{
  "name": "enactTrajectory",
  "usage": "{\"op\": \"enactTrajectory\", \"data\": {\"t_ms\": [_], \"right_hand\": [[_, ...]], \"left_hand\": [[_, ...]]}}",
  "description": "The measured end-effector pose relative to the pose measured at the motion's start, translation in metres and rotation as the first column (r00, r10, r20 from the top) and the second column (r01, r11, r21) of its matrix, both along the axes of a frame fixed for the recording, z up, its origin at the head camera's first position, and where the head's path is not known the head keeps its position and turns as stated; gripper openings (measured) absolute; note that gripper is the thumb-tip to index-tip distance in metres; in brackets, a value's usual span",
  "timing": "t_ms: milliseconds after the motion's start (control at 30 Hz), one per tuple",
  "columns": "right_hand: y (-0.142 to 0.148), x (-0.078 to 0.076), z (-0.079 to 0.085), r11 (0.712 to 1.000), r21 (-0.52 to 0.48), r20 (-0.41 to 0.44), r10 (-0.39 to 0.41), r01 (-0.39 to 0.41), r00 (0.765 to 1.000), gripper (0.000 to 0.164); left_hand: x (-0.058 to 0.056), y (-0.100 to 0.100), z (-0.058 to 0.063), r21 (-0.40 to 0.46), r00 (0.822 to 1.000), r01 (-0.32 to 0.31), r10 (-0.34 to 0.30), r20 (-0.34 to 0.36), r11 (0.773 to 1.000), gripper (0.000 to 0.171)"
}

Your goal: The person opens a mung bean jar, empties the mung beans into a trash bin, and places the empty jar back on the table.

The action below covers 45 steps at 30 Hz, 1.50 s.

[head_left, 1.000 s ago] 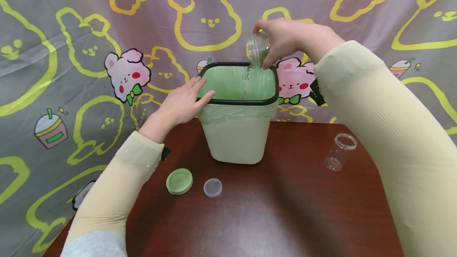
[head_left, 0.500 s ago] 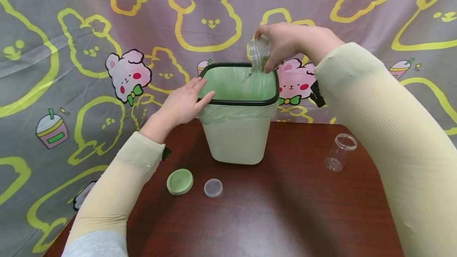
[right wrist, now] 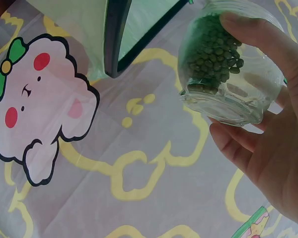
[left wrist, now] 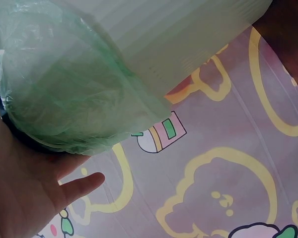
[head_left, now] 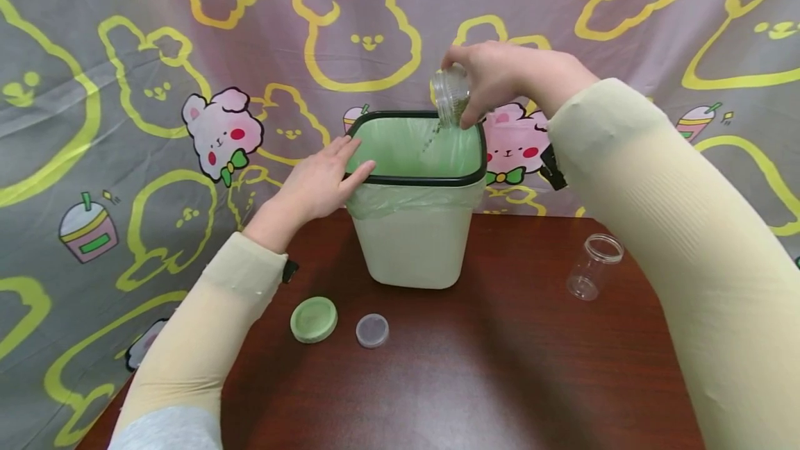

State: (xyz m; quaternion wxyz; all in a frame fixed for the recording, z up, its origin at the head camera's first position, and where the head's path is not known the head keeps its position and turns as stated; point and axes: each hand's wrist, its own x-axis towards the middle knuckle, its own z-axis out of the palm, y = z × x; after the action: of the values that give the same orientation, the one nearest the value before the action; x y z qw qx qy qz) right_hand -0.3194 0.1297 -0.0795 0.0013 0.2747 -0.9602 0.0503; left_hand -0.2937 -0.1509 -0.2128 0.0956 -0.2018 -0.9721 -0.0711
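My right hand (head_left: pixel 503 78) grips a clear jar (head_left: pixel 452 97), tilted mouth-down over the far right rim of a pale green trash bin (head_left: pixel 415 242). Small green beans (right wrist: pixel 216 52), like mung beans, lie inside the jar, seen in the right wrist view. A thin stream of them falls into the bin. My left hand (head_left: pixel 315 182) rests on the bin's left rim, fingers extended and thumb apart. A green bag (left wrist: pixel 84 94) lines the bin and folds over its outside. The black rim (head_left: pixel 425 180) runs around the top.
On the brown table (head_left: pixel 437 380) lie a green lid (head_left: pixel 314 319) and a smaller translucent lid (head_left: pixel 372 330), both left of centre. A second clear jar (head_left: pixel 594 268) stands upright at the right. A patterned curtain (head_left: pixel 250 40) hangs behind.
My right hand and the jar have dipped slightly, and beans keep falling from the mouth. The left hand and the bin have stayed in place.
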Motion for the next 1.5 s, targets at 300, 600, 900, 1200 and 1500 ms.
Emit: {"op": "enactTrajectory", "data": {"t_ms": [300,600,900,1200,1500], "right_hand": [[-0.0001,0.0001,-0.0035,1.0,0.023,0.021,0.001,-0.001,1.0,0.086],[0.0002,-0.001,-0.0043,1.0,0.019,0.007,-0.001,0.001,1.0,0.087],[-0.0012,0.0,-0.0037,0.999,0.04,0.011,-0.008,0.008,1.0,0.086],[-0.0022,0.0002,-0.0011,0.999,0.036,0.016,-0.003,0.002,1.0,0.088],[-0.0033,0.0018,0.0032,1.0,0.028,-0.005,0.001,-0.001,1.0,0.088]], "left_hand": [[-0.0007,0.0006,-0.0021,0.007,1.0,0.004,-0.004,0.003,1.0,0.077],[0.0008,-0.0004,-0.0018,0.007,1.0,0.002,-0.002,0.003,1.0,0.076],[0.0011,-0.0009,-0.0021,0.004,1.0,0.0,0.0,0.008,1.0,0.077],[0.0006,-0.0017,-0.0015,0.008,1.0,0.0,0.0,0.009,1.0,0.077],[-0.0003,-0.0007,0.0006,0.007,1.0,0.003,-0.003,0.01,1.0,0.076]]}}
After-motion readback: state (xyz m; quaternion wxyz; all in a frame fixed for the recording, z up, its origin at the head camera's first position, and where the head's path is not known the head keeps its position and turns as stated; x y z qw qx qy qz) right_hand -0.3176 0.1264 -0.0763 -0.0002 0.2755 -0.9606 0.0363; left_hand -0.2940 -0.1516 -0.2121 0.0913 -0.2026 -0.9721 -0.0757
